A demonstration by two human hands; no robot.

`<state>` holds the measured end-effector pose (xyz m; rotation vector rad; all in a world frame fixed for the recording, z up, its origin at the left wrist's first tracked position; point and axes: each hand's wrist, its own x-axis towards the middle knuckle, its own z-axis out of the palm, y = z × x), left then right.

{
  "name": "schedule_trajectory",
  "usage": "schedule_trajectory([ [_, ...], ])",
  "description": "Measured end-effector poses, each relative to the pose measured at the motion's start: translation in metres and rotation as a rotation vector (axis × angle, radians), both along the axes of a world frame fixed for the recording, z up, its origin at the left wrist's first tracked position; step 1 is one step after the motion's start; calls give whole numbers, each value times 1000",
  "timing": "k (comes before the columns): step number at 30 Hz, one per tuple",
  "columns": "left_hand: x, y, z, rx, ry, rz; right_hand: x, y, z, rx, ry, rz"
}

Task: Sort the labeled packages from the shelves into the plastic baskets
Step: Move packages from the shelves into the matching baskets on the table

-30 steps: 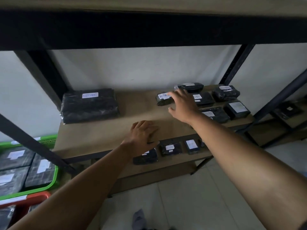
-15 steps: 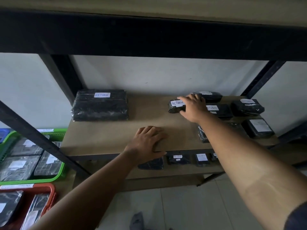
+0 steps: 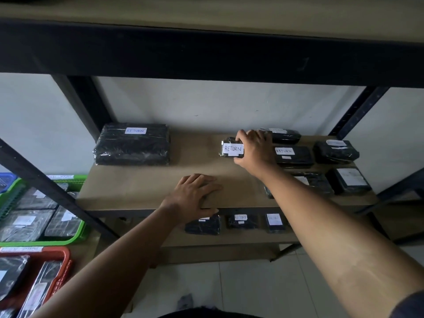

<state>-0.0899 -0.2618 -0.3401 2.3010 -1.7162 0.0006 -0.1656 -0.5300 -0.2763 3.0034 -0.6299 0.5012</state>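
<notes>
A small black wrapped package (image 3: 230,149) with a white label reading RETURN sits on the brown shelf board (image 3: 142,184). My right hand (image 3: 255,149) is closed around its right end, fingers over the top and thumb underneath. My left hand (image 3: 195,193) lies flat, palm down, on the shelf's front edge with nothing in it. A large black package (image 3: 133,145) labelled RETURN lies at the shelf's back left. Several more labelled black packages (image 3: 335,152) lie to the right of my right hand, partly hidden by my arm.
A green basket (image 3: 75,235) and a red basket (image 3: 65,269) on the floor at left hold black packages; a blue basket (image 3: 5,181) peeks behind. A lower shelf carries small packages (image 3: 241,221). Black frame posts (image 3: 46,187) and the upper shelf beam (image 3: 206,53) hem the opening.
My right hand has settled and closed on the small RETURN package, tilting its label up toward me. My left hand has stayed on the shelf edge. The view has shifted slightly.
</notes>
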Motion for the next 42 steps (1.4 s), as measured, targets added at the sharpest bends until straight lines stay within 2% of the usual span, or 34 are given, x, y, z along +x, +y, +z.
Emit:
schedule_trajectory([
  [5, -1, 0, 1, 13, -3, 5, -4, 14, 7, 138, -177, 36],
  [13, -4, 0, 1, 28, -38, 11, -31, 31, 24, 275, -271, 124],
  [20, -16, 7, 6, 79, -25, 63, -59, 43, 17, 462, -334, 96],
  [27, -39, 37, 0, -57, 53, 123, -87, 76, 9, 677, -412, 64],
  [34, -78, 107, -14, -166, -66, 282, -101, 125, -3, 794, -448, 163],
  [42, -125, 202, -28, -96, 42, 610, -96, 200, -23, 875, -401, 356],
])
